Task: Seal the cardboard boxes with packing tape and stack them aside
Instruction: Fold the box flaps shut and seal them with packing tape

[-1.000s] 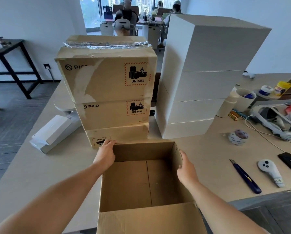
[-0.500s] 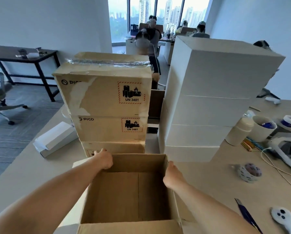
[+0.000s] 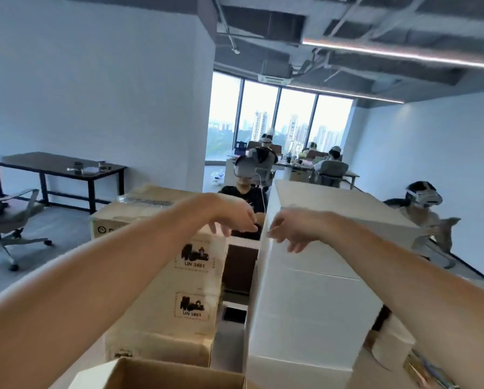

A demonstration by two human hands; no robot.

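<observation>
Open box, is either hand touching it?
No, the left hand and the right hand hover empty in the air, far above the open box at the bottom edge.

Lots is cut off, covered or fuzzy

The open box (image 3: 162, 374) at 6 o'clock is cut by the bottom edge, so only its far rim shows. The left arm (image 3: 94, 276) covers part of the brown box stack (image 3: 162, 304) (its round logo is half hidden), and the black pictures on its labels are fuzzy. The left hand (image 3: 229, 217) and right hand (image 3: 294, 230) have smeared fingers. At 5 o'clock, beside the white box stack (image 3: 305, 304), the blurry stuff (image 3: 426, 369) can't be told. The little things on the dark table (image 3: 38, 161) at 9 o'clock are too small to tell.
</observation>
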